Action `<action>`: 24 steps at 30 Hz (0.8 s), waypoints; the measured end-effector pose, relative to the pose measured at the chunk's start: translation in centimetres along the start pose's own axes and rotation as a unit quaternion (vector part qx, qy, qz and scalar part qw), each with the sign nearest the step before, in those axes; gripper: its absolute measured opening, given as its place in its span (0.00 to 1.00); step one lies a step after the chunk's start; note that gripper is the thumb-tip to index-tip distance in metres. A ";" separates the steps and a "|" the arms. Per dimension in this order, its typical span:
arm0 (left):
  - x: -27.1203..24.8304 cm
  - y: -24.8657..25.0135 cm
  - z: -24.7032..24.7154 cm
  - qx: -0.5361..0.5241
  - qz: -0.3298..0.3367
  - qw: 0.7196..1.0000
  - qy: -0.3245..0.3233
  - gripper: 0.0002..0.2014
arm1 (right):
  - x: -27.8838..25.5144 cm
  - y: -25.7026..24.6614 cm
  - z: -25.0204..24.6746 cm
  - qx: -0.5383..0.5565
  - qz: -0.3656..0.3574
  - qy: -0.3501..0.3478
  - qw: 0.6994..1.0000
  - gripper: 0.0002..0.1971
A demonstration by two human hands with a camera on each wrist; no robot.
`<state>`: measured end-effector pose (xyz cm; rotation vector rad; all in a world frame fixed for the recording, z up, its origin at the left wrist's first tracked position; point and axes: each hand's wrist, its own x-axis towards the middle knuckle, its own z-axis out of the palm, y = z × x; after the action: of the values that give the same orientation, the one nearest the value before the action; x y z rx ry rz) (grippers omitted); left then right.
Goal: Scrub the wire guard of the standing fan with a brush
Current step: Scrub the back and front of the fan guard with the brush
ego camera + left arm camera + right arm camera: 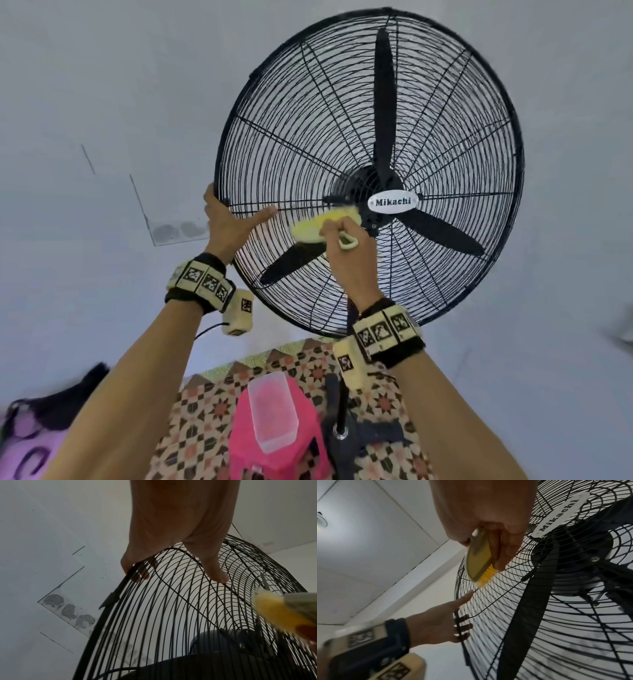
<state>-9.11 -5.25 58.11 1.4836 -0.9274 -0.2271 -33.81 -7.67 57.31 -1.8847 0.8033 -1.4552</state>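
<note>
A big black standing fan with a round wire guard (308,113) (171,615) (505,595) and a white "Mikachi" badge (393,201) fills the upper right of the head view. My left hand (227,222) (163,547) (440,622) grips the guard's left rim, fingers curled behind the wires, thumb laid across the front. My right hand (346,246) (488,520) grips a yellow scrub brush (320,226) (478,559) (278,609). Its bristles press on the guard just left of the hub.
Below the fan a pink plastic stool (274,435) carries a clear plastic container (272,414) on a patterned floor mat (205,411). The fan's pole (340,404) rises beside it. White ceiling panels (102,102) lie behind the fan.
</note>
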 end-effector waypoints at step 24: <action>-1.3 0.9 0.2 -0.002 -0.015 1.000 -0.002 0.76 | 1.8 -0.6 -1.9 -0.005 -0.030 0.051 0.998 0.14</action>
<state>-10.46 -4.36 58.42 1.4939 -0.9073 -0.2536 -35.24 -8.91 59.20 -1.8684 0.8106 -1.5982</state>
